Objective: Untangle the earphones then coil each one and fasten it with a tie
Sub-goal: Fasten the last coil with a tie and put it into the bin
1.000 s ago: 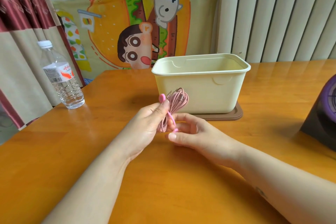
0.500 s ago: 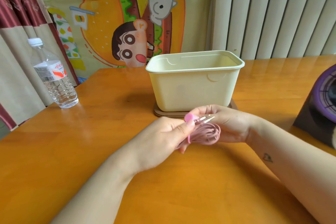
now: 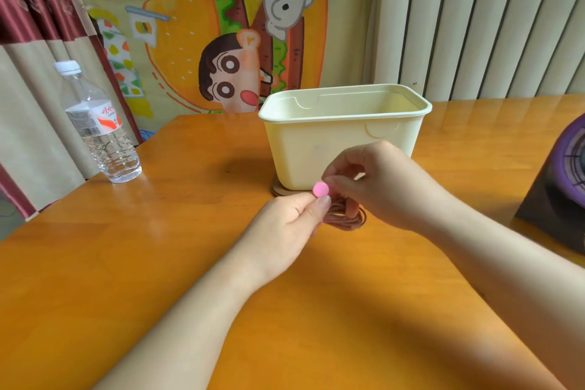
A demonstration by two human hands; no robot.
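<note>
The left hand [image 3: 291, 225] pinches the pink tie [image 3: 320, 189] between thumb and forefinger. The right hand [image 3: 383, 182] curls its fingers [image 3: 343, 168] around the coiled earphones [image 3: 346, 219], which sit low over the tabletop [image 3: 158, 263], just before the cream box [image 3: 342, 142].

On the near side of the cream box [image 3: 316, 142], the left hand [image 3: 291, 222] and right hand [image 3: 380, 180] are bare, as are both arms, with a short, rounded, unvarnished left thumbnail showing.
</note>
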